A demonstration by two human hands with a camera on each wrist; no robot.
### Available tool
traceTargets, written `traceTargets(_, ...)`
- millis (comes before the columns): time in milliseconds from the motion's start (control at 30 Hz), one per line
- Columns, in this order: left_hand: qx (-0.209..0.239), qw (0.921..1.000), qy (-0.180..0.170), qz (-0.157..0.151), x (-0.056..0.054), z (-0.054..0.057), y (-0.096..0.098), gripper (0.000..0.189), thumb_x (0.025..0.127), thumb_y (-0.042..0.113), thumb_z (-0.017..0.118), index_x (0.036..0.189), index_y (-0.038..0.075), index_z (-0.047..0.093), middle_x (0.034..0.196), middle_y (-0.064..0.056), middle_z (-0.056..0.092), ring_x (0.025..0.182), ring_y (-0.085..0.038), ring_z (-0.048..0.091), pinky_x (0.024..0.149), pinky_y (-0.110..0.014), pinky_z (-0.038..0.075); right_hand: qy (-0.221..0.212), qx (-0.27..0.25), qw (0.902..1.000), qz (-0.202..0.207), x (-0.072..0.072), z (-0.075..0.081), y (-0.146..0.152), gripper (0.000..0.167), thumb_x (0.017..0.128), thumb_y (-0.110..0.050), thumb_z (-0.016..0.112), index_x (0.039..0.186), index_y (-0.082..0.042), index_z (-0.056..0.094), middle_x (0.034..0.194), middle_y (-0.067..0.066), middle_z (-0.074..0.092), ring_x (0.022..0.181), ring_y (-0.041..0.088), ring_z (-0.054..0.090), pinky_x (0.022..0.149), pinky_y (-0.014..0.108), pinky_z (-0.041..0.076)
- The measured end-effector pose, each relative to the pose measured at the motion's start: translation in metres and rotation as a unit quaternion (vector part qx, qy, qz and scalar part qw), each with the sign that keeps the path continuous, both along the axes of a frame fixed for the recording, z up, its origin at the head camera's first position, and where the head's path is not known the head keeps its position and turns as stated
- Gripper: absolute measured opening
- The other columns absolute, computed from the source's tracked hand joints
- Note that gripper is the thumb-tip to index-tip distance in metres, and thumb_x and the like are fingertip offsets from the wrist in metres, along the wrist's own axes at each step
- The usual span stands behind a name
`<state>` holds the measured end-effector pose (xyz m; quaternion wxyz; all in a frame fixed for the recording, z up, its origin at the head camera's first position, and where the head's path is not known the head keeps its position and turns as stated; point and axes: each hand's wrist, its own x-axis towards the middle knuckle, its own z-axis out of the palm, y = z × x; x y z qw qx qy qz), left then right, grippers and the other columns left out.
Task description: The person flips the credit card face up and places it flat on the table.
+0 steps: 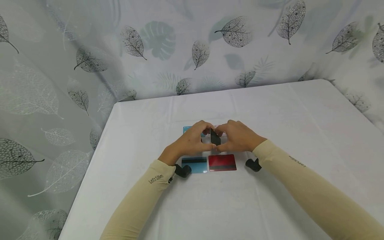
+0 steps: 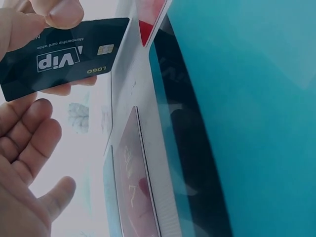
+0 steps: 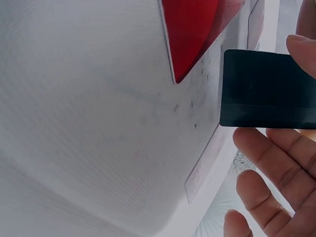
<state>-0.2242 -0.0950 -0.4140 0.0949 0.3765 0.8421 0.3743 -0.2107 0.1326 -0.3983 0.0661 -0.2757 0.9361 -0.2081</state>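
Between both hands, a dark "Vip" membership card (image 1: pixel 215 137) stands on edge above the table. My left hand (image 1: pixel 192 140) holds it by its edges with thumb and forefinger. Opposite, my right hand (image 1: pixel 238 136) also grips its edges. Printed lettering and a gold chip on the card (image 2: pixel 64 59) show in the left wrist view, while its plain dark back (image 3: pixel 266 89) shows in the right wrist view. The other fingers of each hand are loosely bent below the card. Nearer the body lie a blue card (image 1: pixel 194 165) with a black stripe and a red card (image 1: pixel 222 162).
Beyond the left hand lies another light-blue card (image 1: pixel 186 129), partly covered by it. A pinkish card (image 2: pixel 132 182) lies on the table in the left wrist view. Black wrist devices (image 1: pixel 253 165) hang beneath the sleeves. Leaf-print curtains (image 1: pixel 162 40) border the white table (image 1: pixel 270 200).
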Motion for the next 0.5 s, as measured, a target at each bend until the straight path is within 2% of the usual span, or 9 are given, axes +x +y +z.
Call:
traceTargets(233, 0.005, 0.9998, 0.014, -0.010, -0.0007, 0.0003, 0.0002, 0.053, 0.091, 0.019, 0.080, 0.138, 0.009, 0.057, 0.129, -0.006, 0.058, 0.117, -0.020, 0.055, 0.101, -0.041, 0.051, 0.007, -0.005, 1.0000, -0.005, 0.0001, -0.0014, -0.0010, 0.054, 0.080, -0.041, 0.084, 0.122, -0.009, 0.074, 0.109, 0.002, 0.075, 0.101, 0.023, 0.061, 0.084, 0.042, 0.052)
traceTargets(400, 0.002, 0.9997, 0.021, -0.011, -0.0010, 0.0023, -0.0003, 0.059, 0.094, 0.021, 0.078, 0.145, 0.005, 0.053, 0.131, -0.008, 0.058, 0.119, -0.025, 0.056, 0.095, -0.042, 0.055, 0.005, -0.011, 0.9999, -0.005, 0.0002, -0.0013, 0.0001, 0.052, 0.082, -0.039, 0.083, 0.122, -0.007, 0.073, 0.111, 0.003, 0.075, 0.102, 0.025, 0.061, 0.084, 0.043, 0.053)
traceTargets(500, -0.005, 0.9999, 0.012, -0.004, -0.0002, 0.0036, -0.0012, 0.065, 0.095, 0.024, 0.077, 0.150, 0.003, 0.049, 0.133, -0.008, 0.058, 0.122, -0.026, 0.055, 0.093, -0.042, 0.057, 0.001, -0.020, 0.9998, -0.007, 0.0003, 0.0002, 0.0013, 0.052, 0.084, -0.040, 0.082, 0.122, -0.005, 0.073, 0.112, 0.004, 0.075, 0.102, 0.026, 0.062, 0.084, 0.044, 0.053)
